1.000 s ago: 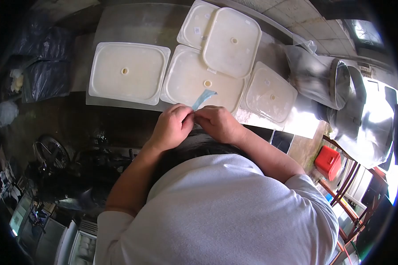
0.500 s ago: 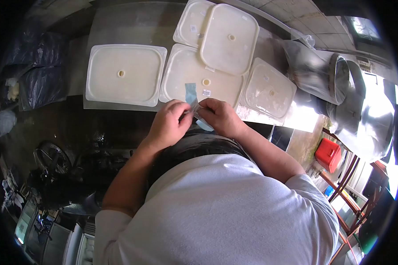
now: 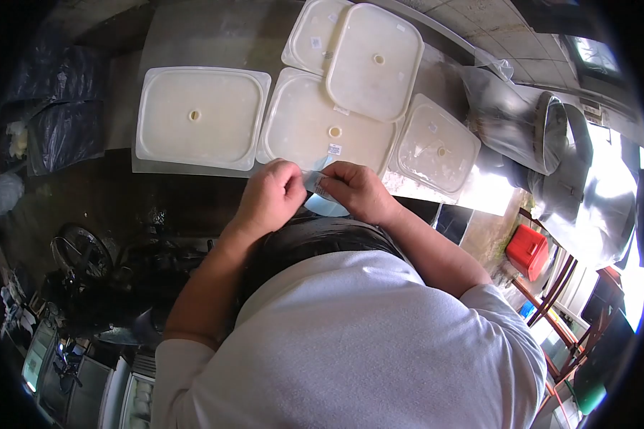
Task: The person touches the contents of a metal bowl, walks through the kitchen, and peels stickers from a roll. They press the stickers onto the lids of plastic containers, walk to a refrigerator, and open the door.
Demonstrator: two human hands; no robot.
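Note:
A light blue strip of stickers with printed white labels is stretched between my two hands at the table's front edge. My left hand is closed in a pinch at the strip's left end. The fingers of my right hand pinch it from the other side, and the strip curls below them. Just beyond my hands lies a whitish rectangular lid with a small round hole near its middle. A small white label sits on that lid, close to its front edge.
Another lid lies to the left on the metal table. More lids overlap behind, including a top one, and one lies right. Clear plastic bags hang at right, near a red container. Black bags stand left.
The blue strip has swung down from over the lid and now curls lower, between my hands. My hands stay in nearly the same place, slightly further apart.

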